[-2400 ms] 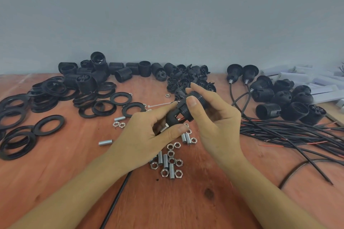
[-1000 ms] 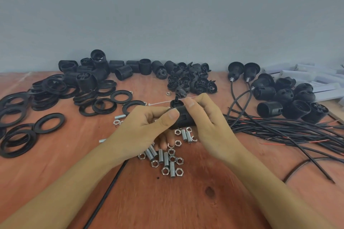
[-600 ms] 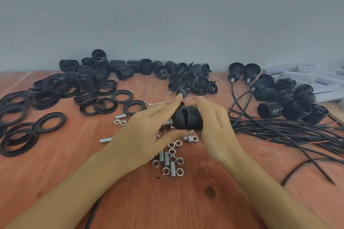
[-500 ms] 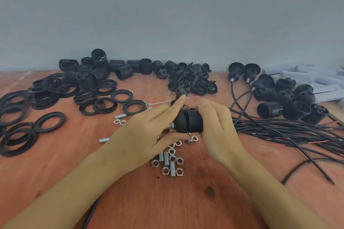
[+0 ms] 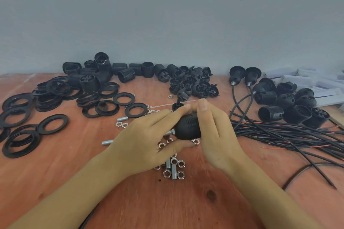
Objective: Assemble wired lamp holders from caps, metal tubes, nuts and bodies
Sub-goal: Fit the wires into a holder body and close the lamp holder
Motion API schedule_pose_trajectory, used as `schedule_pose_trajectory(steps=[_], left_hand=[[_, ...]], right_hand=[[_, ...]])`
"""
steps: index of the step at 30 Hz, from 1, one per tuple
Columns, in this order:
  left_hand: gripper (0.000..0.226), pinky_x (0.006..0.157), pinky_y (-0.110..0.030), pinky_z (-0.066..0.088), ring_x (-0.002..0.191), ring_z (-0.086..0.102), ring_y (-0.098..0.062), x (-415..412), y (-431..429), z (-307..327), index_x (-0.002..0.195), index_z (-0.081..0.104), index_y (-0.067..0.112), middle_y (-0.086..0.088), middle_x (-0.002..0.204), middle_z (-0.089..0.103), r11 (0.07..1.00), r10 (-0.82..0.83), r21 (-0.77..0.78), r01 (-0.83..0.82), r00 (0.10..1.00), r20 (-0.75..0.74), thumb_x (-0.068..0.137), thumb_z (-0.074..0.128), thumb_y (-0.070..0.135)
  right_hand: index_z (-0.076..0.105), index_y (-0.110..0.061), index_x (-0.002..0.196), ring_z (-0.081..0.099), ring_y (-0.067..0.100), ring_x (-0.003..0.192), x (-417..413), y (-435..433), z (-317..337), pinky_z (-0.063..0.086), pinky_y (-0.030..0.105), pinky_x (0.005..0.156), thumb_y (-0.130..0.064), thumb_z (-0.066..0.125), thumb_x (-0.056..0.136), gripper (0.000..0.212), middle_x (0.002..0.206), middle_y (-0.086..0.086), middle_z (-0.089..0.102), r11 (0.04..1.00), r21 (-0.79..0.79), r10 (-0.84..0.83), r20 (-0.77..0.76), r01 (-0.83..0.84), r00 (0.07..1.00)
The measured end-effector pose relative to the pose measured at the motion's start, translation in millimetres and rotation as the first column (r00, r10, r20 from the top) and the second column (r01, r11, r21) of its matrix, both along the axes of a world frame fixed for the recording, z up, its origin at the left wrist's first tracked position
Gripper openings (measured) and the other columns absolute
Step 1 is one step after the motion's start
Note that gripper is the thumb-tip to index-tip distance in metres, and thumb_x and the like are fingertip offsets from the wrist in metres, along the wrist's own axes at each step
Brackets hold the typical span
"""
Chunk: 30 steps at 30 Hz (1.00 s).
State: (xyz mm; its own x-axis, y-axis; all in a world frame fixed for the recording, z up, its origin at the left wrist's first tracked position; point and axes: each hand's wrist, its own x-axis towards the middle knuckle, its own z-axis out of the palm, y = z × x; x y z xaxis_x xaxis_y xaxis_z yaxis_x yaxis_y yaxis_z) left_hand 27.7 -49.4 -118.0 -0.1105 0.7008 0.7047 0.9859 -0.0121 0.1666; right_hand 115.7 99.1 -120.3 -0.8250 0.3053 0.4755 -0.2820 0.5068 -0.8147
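A black lamp holder (image 5: pixel 188 126) lies sideways between both hands, just above the table's middle. A short metal tube with a nut (image 5: pixel 169 132) sticks out of its left end. My left hand (image 5: pixel 147 141) holds the holder's left part between thumb and fingers. My right hand (image 5: pixel 216 132) grips its right part, fingers over the top. A black wire (image 5: pixel 87 219) runs off toward the bottom edge under my left forearm. Loose nuts and metal tubes (image 5: pixel 174 169) lie below the hands.
Black rings (image 5: pixel 53 123) cover the table's left. Threaded bodies (image 5: pixel 126 74) and caps (image 5: pixel 193 85) line the back. Wired holders (image 5: pixel 284 102) and a bundle of black wires (image 5: pixel 290 135) fill the right. White boxes (image 5: pixel 316 83) sit far right. A cable tie (image 5: pixel 167 105) lies behind the hands.
The holder has been turned from tilted upright to lying sideways and brought lower. Both hands shifted their hold around it, the left fingers stretching out over its left end.
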Motion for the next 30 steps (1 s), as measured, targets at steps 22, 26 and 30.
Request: schedule_pose_trajectory(steps=[22,26,30], left_hand=[[0.037,0.052,-0.015,0.042,0.048,0.053,-0.004,-62,-23,-14,0.109,0.057,0.013,0.003,0.073,0.062,0.772,0.013,0.440,-0.458,0.703,0.711,0.093,0.048,0.045],[0.033,0.055,-0.029,0.043,0.054,0.053,-0.009,-67,-29,-16,0.112,0.059,0.023,0.004,0.076,0.063,0.788,0.094,0.397,-0.471,0.729,0.678,0.091,0.051,0.047],[0.021,0.051,-0.042,0.047,0.060,0.057,-0.035,-64,-30,-15,0.110,0.056,0.043,-0.007,0.075,0.062,0.798,0.160,0.388,-0.460,0.784,0.600,0.090,0.055,0.049]], right_hand=[[0.065,-0.028,0.127,0.049,0.029,0.117,-96,-37,-1,0.039,0.040,0.099,-0.037,0.054,0.096,0.034,0.123,0.006,0.060,0.685,0.715,-0.182,0.358,-0.143,0.916],[0.069,-0.030,0.120,0.055,0.029,0.113,-108,-40,0,0.041,0.039,0.095,-0.040,0.057,0.097,0.029,0.118,0.004,0.067,0.697,0.706,-0.198,0.357,-0.126,0.913],[0.073,-0.022,0.114,0.065,0.014,0.098,-97,-25,9,0.051,0.033,0.090,-0.031,0.061,0.096,0.024,0.108,-0.001,0.072,0.896,0.442,-0.151,0.201,0.048,0.968]])
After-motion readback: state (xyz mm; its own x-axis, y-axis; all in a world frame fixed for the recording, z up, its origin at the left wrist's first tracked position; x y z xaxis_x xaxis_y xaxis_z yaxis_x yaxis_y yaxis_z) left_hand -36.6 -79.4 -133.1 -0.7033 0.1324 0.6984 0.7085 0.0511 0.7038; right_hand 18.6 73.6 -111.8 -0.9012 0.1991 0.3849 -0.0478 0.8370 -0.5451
